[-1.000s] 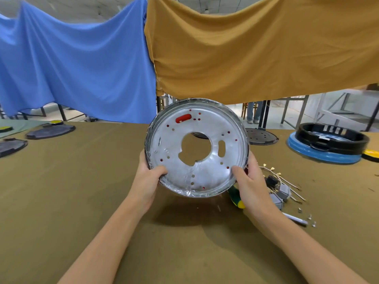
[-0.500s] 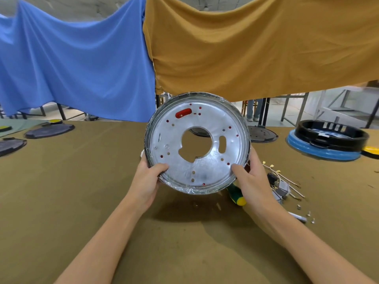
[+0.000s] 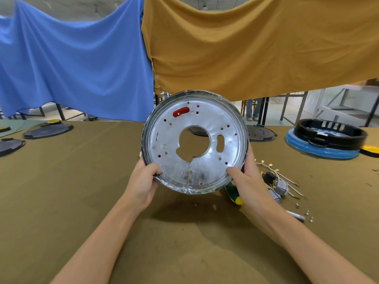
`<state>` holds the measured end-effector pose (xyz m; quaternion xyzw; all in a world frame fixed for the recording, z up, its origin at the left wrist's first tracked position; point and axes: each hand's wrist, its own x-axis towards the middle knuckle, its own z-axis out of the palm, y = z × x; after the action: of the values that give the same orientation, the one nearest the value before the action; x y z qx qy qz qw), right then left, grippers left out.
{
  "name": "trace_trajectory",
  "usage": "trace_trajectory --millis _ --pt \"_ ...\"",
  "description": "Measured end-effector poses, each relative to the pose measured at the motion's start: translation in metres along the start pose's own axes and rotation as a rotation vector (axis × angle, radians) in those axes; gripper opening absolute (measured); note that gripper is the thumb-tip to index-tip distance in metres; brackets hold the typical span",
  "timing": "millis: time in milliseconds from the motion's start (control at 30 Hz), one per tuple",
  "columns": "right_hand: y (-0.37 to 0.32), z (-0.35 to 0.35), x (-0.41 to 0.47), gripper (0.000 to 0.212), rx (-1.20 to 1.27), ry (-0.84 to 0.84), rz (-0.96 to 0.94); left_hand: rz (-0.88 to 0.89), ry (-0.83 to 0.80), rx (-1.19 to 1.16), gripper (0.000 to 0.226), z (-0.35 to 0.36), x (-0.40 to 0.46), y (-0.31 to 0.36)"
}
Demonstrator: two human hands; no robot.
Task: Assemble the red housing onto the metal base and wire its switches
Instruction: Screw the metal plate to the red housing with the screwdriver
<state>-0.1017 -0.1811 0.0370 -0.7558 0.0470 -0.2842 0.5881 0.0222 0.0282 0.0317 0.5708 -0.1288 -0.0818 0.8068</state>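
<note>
Metal base [image 3: 174, 160] held upright above the brown table [image 3: 61, 191], flat face toward the camera, red showing through its slot and small holes. Left hand [image 3: 143, 181] gripping the lower-left rim, thumb on the face. Right hand [image 3: 249, 181] gripping the lower-right rim likewise. Switches with wires [image 3: 276, 182] lying just right of the right hand, beside a green-yellow screwdriver handle [image 3: 234, 194].

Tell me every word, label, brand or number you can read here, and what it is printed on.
No text can be read in this view.
Round silver metal base plate, held by the left hand and right hand: small stamped marks near its holes, too small to read.
Black ring on the blue disc: no legible label.
Green and yellow screwdriver handle: no print visible.
</note>
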Motion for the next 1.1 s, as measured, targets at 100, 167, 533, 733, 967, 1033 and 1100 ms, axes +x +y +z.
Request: trace_trajectory --millis 100,167,533,733,967,1033,1100 --pt "0.0 0.002 -0.001 0.078 -0.002 0.006 0.006 -0.004 0.007 -0.007 0.058 0.0 -0.001 0.001" --pt "-0.001 0.002 -0.001 0.076 -0.001 0.031 0.002 -0.003 0.0 -0.014 0.056 0.001 -0.002 0.001" --pt "-0.001 0.004 0.001 0.074 0.027 0.142 0.01 -0.04 -0.19 0.022 0.061 0.009 -0.009 -0.001" --pt "-0.005 0.003 0.002 0.071 0.001 0.094 0.017 -0.083 -0.208 -0.069 0.065 0.005 -0.004 -0.003" --pt "-0.021 -0.011 0.009 0.05 -0.095 -0.051 0.07 -0.128 -0.073 -0.121 0.068 0.006 -0.001 -0.009" --pt "-0.027 -0.024 0.009 0.051 -0.177 -0.032 0.124 -0.126 -0.034 -0.124 0.07 0.005 -0.001 -0.008" --pt "-0.032 -0.047 0.007 0.052 -0.334 0.05 0.155 -0.117 -0.004 -0.134 0.067 0.004 -0.001 -0.007"
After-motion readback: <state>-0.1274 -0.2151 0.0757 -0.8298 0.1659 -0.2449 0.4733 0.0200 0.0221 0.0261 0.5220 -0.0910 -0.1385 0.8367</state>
